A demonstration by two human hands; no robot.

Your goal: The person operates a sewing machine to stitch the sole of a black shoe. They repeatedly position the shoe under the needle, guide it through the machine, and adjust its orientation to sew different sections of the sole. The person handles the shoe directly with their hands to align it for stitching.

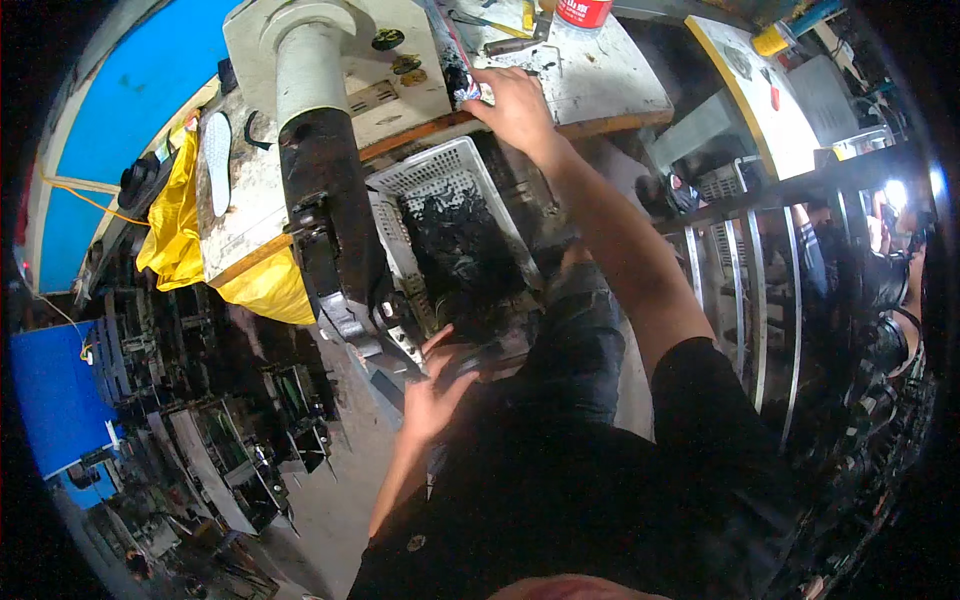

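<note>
My right hand (518, 108) reaches over the white worktable (615, 85), its thumb and fingers apart. Its fingertips are beside a small white, blue and red bit (466, 93) near the machine's base. Low in front of me, my left hand (438, 398) is raised close to the head of a dark machine arm (325, 190). A blurred dark piece (483, 362) shows between its fingers; its kind and the grip on it are hard to make out. Between my hands, a white plastic basket (490, 190) holds many black scraps (448, 230), below the table edge.
The machine's pale column (310, 68) stands left of the basket. A red and white tub (583, 18) and a dark-handled tool (510, 46) lie at the back. Farther left are a white insole (216, 165) and yellow sheeting (175, 215). Metal rails (745, 280) stand right.
</note>
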